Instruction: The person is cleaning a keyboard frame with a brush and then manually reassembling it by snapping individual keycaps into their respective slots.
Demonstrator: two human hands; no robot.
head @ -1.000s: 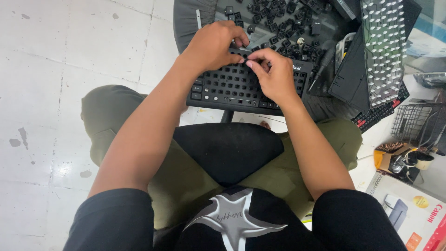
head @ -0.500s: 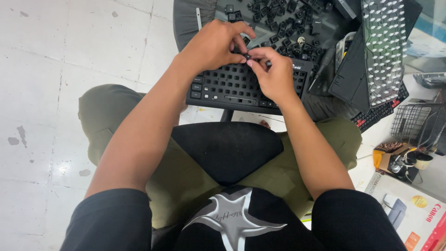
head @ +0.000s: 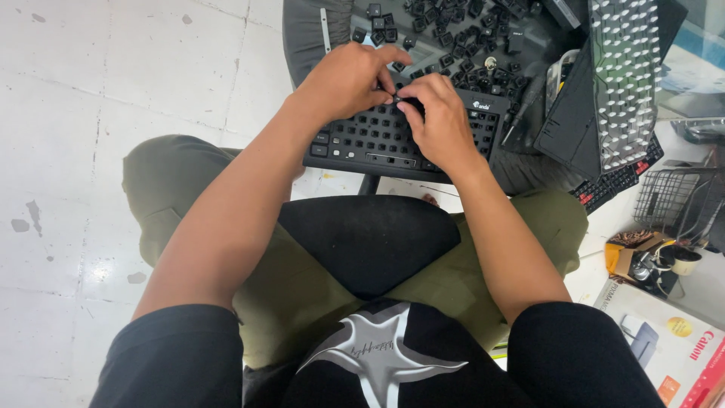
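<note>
Head view. Small black plastic keycap [head: 396,98] sits pinched between the two hands, just above the far edge of the black plastic keyboard frame [head: 377,143] with its many open key sockets. The frame lies at the near edge of the dark round table [head: 317,30], overhanging toward the person's knees.

Handling, as a judgement: the keycap is light, rigid and smooth, easily dropped or flicked away; best taken by its opposite side walls between thumb and fingertip. The frame looks stiff and light and may slide if pushed at one corner.

Left hand [head: 343,79]: fingers curled together, thumb and forefinger closed on the keycap. Right hand [head: 438,121]: fingers bent inward, fingertips pressed to the same keycap, heel of the hand over the frame's right half.

Loose black keycaps [head: 445,38] are scattered toward the table's far edge. A second keyboard with white switch stems [head: 623,75] leans at the right edge.
</note>
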